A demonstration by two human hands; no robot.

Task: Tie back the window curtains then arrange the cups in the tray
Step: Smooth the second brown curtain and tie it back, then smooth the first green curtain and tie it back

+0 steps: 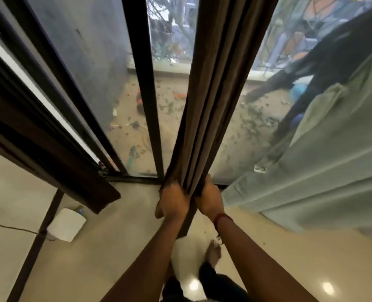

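Observation:
A brown curtain (pixel 215 90) hangs bunched into a narrow column in front of the glass window. My left hand (pixel 173 201) grips its lower left folds. My right hand (pixel 209 197), with a red thread at the wrist, grips the folds right beside it. The curtain's bottom end drops below both hands toward the floor. A pale green curtain (pixel 324 171) hangs spread out to the right. No cups or tray are in view.
A dark window frame post (pixel 148 94) stands left of the brown curtain. Dark wooden furniture (pixel 49 153) juts in from the left, with a white box (pixel 67 224) on the floor under it. My foot (pixel 213 253) is on the glossy tiles below.

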